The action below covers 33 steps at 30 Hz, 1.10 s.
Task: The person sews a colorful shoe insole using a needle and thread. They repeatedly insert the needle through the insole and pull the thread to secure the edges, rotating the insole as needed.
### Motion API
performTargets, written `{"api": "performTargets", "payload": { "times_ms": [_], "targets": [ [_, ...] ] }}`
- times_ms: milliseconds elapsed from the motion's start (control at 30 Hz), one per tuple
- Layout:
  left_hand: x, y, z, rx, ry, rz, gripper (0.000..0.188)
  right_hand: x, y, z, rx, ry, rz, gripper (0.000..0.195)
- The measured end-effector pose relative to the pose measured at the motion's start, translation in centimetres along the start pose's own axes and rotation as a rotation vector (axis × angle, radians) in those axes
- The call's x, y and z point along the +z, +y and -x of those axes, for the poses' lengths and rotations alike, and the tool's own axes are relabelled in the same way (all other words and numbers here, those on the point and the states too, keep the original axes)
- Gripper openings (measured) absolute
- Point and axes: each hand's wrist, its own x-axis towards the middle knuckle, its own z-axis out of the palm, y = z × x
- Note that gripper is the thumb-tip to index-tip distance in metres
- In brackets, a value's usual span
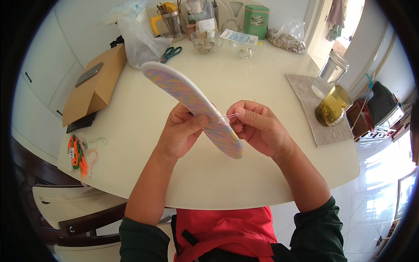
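Note:
A shoe insole point(183, 90) with a multicoloured, streaky face and a white edge slants across the middle of the view, held above the table. My left hand point(186, 131) grips it near its middle, thumb on the patterned face. Beside its lower right edge is my right hand point(257, 126), with thumb and forefinger pinching a loop of pale pink thread point(231, 116) that runs to the insole's edge. Whether a needle is between those fingers cannot be told.
Embroidery thread skeins point(78, 154) lie at the table's left. Behind them rests a cardboard box point(109, 75) with a phone point(89, 74) on it. Scissors point(171, 54), a glass cup point(205, 42) and a green tin point(256, 22) stand farther back. A yellow glass mug point(333, 106) is on a cloth point(307, 101) at right.

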Motion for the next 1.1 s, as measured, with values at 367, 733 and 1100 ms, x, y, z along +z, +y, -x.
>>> {"api": "performTargets", "payload": {
  "times_ms": [367, 733, 1100],
  "targets": [
    [0.3, -2.4, -0.2, -0.206, 0.083, 0.161, 0.021, 1.5, 1.7, -0.2, 0.037, 0.213, -0.278, 0.013],
    [0.3, -3.3, -0.6, -0.289, 0.098, 0.222, 0.029, -0.3, 2.6, -1.5, 0.027, 0.375, -0.371, 0.019],
    [0.0, -3.0, -0.5, -0.280, 0.167, 0.162, 0.028, -0.6, 0.9, -1.0, -0.163, 0.368, -0.106, 0.011]
  ]
}}
